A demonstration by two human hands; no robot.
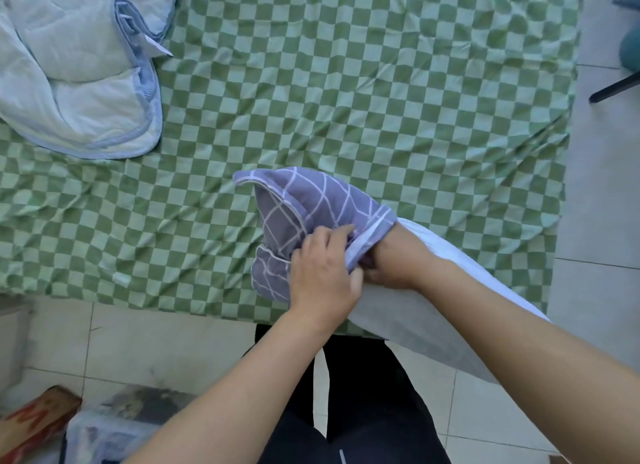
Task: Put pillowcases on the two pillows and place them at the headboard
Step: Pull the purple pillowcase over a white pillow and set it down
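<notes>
Head view, looking down over near edge of bed. Purple pillowcase (304,217) with white grid lines bunched at near edge of the green-and-white checkered bedsheet (381,100), gathered over one end of a white pillow (433,311). Pillow angled from bed edge back toward lower right, mostly uncovered, lying under right forearm. Left hand (323,273) on top of bunched fabric, fingers curled, pinching the pillowcase's white-banded hem just beside the right wrist. Right hand (391,259) pushed into pillowcase opening; fingers hidden inside fabric, so grip cannot be told, only wrist and heel of hand visible, thumb side pressed against pillow. One pointed corner of pillowcase standing up toward far side, another fold drooping over bed edge at left of hands. Light blue quilt (76,68) with darker blue binding heaped at far left of bed, well apart from hands. Tiled floor (156,339) below bed edge; red-lettered cardboard box (34,418) and clear plastic bin (104,436) at lower left. Black chair leg (613,87) on floor at upper right. Dark trousers (363,411) at bottom centre.
</notes>
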